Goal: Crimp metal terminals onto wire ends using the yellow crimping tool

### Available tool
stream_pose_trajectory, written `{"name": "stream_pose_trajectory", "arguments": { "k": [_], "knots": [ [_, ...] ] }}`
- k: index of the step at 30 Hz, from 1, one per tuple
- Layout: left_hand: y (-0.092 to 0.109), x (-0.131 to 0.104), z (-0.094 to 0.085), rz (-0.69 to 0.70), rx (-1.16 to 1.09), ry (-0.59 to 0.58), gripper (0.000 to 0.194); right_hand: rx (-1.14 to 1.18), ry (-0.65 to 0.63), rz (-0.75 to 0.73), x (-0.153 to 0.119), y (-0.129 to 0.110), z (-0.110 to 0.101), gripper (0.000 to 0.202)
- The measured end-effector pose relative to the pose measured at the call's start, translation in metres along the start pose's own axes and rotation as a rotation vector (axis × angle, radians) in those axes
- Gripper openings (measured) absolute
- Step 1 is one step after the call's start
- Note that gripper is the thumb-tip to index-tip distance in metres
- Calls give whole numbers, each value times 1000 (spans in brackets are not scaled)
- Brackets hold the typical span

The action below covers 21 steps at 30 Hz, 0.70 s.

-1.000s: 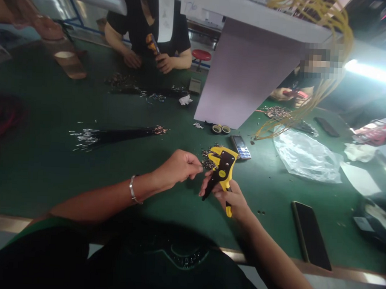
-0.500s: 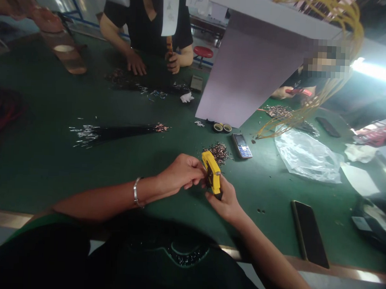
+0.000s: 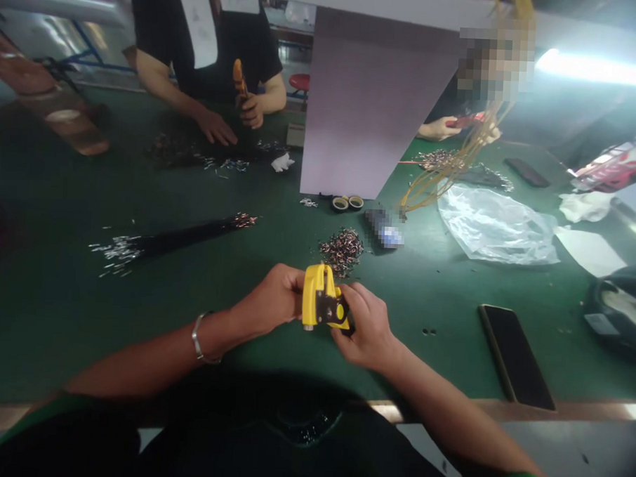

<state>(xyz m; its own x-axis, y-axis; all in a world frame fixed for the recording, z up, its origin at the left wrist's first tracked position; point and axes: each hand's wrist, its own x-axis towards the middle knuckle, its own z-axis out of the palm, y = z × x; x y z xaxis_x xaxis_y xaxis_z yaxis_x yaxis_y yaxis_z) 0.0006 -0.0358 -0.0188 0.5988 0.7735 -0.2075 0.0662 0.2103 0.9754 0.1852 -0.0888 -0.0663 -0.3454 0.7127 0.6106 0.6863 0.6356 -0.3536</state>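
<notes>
My right hand (image 3: 369, 329) is wrapped round the handles of a yellow and black wire stripper (image 3: 312, 294), whose broad yellow head faces left. Close against that head is my left hand (image 3: 274, 300), its fingers curled; the tool hides their tips and anything pinched there. Just beyond the stripper lies a heap of short dark and copper-coloured scraps (image 3: 343, 249). To the left, a bundle of black wires (image 3: 184, 241) rests on the green table (image 3: 228, 365), with silvery ends on the left and copper-coloured ends on the right.
A smartphone (image 3: 516, 356) lies near the front right edge. Tape rolls (image 3: 340, 204), a keypad phone (image 3: 384, 229) and a clear plastic bag (image 3: 500, 225) are farther back. An upright panel (image 3: 366, 107) stands between two people, each holding a tool. Yellow wires (image 3: 458, 164) hang at right.
The wire stripper has turned in my right hand, its head now pointing left and its side showing. My left hand stays close to the head. The whole view has shifted slightly.
</notes>
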Motion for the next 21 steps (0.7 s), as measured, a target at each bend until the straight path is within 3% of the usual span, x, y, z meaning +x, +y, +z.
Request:
{"name": "stream_pose_trajectory", "arguments": {
  "k": [13, 21],
  "knots": [
    [16, -4, 2, 49, 91, -21, 15, -94, -59, -59, -3, -2, -7, 37],
    [8, -3, -2, 5, 37, -45, 5, -54, -38, -26, -4, -2, -4, 36]
  ]
}}
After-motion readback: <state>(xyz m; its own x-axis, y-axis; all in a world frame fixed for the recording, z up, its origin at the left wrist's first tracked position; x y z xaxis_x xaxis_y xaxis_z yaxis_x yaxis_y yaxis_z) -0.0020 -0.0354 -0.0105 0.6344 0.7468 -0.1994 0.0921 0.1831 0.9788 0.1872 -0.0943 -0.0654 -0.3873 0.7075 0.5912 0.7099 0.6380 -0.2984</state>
